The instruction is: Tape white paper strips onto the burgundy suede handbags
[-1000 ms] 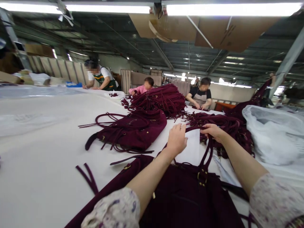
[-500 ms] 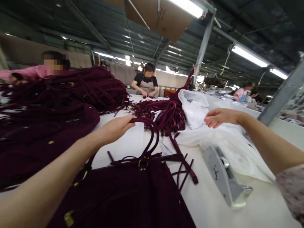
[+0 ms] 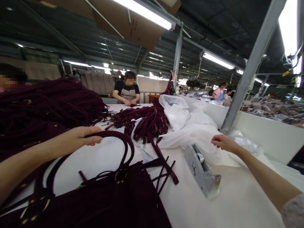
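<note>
My left hand (image 3: 79, 139) is closed round a rolled handle of a dark maroon handbag (image 3: 111, 199), lifting that handle into an arch. The bag lies at the front with brass-coloured rings at its handle ends, and its lower part runs out of view. Over the white wrapping sheets (image 3: 197, 136) on the right is my right hand (image 3: 224, 143), its fingers curled together. Whether it pinches a sheet cannot be made out. Between the bag and this hand stands a grey tape dispenser (image 3: 201, 171) with a mark on its side.
A tall heap of maroon bags (image 3: 52, 104) fills the left. Maroon straps (image 3: 147, 122) with metal clips lie piled mid-table, beside a white plastic bag (image 3: 175, 110). Across the table a co-worker (image 3: 127, 90) handles maroon pieces. A slanting metal post (image 3: 251, 69) rises at the right.
The view has swung to the right. My right hand has moved right and lower over the wrapping sheets, and its fingers have curled in. My left hand keeps hold of the bag's handle.
</note>
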Tool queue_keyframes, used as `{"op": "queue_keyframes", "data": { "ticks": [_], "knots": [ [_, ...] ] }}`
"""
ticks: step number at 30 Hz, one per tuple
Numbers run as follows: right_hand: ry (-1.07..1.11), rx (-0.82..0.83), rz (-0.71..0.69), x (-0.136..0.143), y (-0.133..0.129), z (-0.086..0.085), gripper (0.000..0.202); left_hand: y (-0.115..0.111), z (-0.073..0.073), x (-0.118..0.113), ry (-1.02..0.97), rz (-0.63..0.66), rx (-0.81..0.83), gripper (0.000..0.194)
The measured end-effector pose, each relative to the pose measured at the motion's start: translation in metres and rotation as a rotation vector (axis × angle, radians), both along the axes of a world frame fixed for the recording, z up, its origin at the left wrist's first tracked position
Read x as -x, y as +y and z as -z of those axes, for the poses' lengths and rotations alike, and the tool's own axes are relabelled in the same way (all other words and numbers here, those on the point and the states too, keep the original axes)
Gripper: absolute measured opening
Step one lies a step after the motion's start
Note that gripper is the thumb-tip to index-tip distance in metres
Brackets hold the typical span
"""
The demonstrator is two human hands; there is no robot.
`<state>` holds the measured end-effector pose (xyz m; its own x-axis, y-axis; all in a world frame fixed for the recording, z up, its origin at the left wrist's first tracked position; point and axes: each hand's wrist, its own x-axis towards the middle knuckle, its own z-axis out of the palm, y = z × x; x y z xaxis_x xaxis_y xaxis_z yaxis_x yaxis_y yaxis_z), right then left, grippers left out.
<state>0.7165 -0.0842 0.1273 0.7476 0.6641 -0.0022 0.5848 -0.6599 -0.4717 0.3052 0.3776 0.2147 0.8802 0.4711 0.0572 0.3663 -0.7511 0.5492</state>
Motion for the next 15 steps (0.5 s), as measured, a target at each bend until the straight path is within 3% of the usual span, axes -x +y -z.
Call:
{"op": "queue_keyframes", "data": {
  "ticks": [1, 5, 8, 12, 15],
  "knots": [
    [-0.031, -0.004, 0.0, -0.002, 0.002, 0.001, 0.021, 0.001, 0.0, -0.001, 0.032, 0.041, 0.005, 0.042],
    [-0.077, -0.009, 0.024, -0.005, 0.008, 0.01, 0.014, 0.006, 0.003, -0.006, 0.035, -0.001, -0.084, 0.045],
    [-0.117, -0.113, 0.082, -0.006, 0.006, 0.008, 0.013, 0.009, 0.006, -0.01, 0.036, 0.008, -0.165, 0.047],
    [-0.143, -0.339, 0.167, -0.001, 0.0, -0.021, 0.024, 0.01, 0.011, -0.013, -0.038, 0.001, -0.191, 0.049],
    [0.076, -0.739, 0.096, 0.026, 0.005, -0.048, 0.025, 0.005, 0.013, -0.013, -0.152, -0.068, -0.127, 0.045]
  ]
}}
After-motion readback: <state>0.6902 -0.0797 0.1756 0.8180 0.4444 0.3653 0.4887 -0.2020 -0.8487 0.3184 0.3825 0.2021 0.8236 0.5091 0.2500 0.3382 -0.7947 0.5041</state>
